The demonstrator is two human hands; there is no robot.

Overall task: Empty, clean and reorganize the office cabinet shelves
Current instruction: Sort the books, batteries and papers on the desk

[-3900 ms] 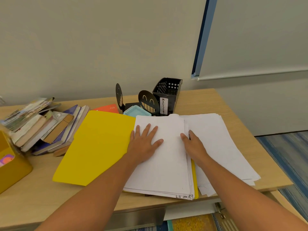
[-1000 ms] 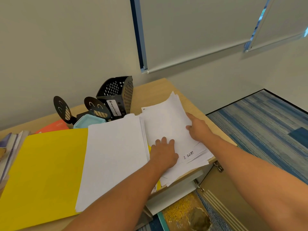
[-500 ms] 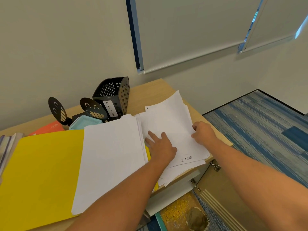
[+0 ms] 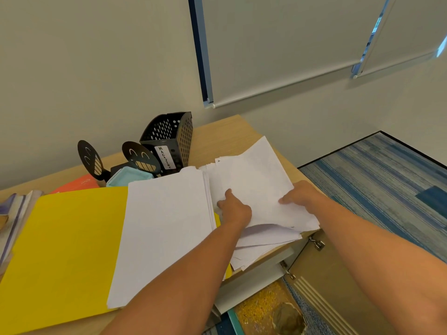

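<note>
A loose pile of white sheets (image 4: 254, 175) lies at the right end of the wooden cabinet top (image 4: 225, 131), overhanging its front edge. My left hand (image 4: 235, 210) digs into the pile's left edge with curled fingers. My right hand (image 4: 301, 193) grips the right edge, thumb on top, and the upper sheets bow up off the lower ones. Beside them a neater white stack (image 4: 164, 226) rests on an open yellow folder (image 4: 60, 243).
A black perforated holder (image 4: 169, 139) labelled MAGAZINE, two black smiley bookends (image 4: 88, 157), a teal box (image 4: 130, 176) and an orange cover (image 4: 75, 186) stand at the back. Books (image 4: 12, 213) lie at far left. The cabinet door (image 4: 338, 281) hangs open below right.
Both hands went from lying on the loose pile to gripping its edges, and the top sheets have lifted. Since the oldest frame, my view has swung to the right.
</note>
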